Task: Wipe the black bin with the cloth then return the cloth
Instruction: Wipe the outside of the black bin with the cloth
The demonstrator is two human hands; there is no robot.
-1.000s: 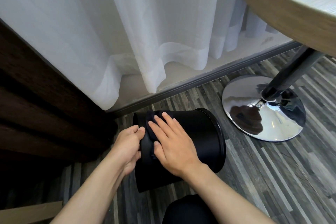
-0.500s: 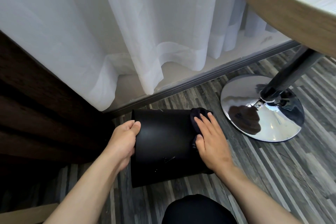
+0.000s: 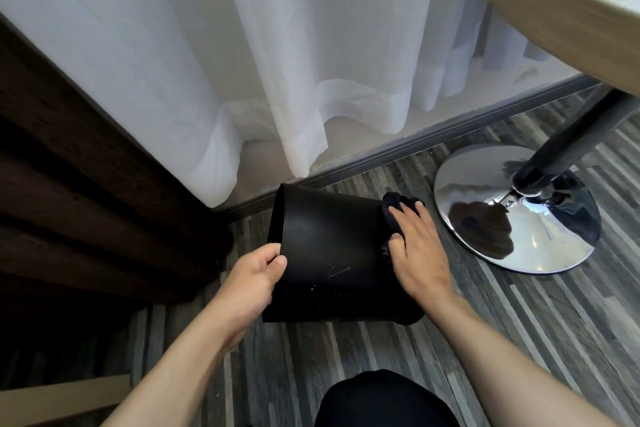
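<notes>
Black bin [image 3: 332,253] seems light but slick, so our left hand [image 3: 249,282] pinches its base, right hand [image 3: 415,253] fingers [image 3: 410,224] flat on cloth [image 3: 398,201].

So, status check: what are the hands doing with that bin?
Left hand grips bin, tipped on its side. Right hand presses cloth on bin's right end. Table base nearby, not touching.

Bin [image 3: 329,253] L of table base [image 3: 540,236]
</notes>
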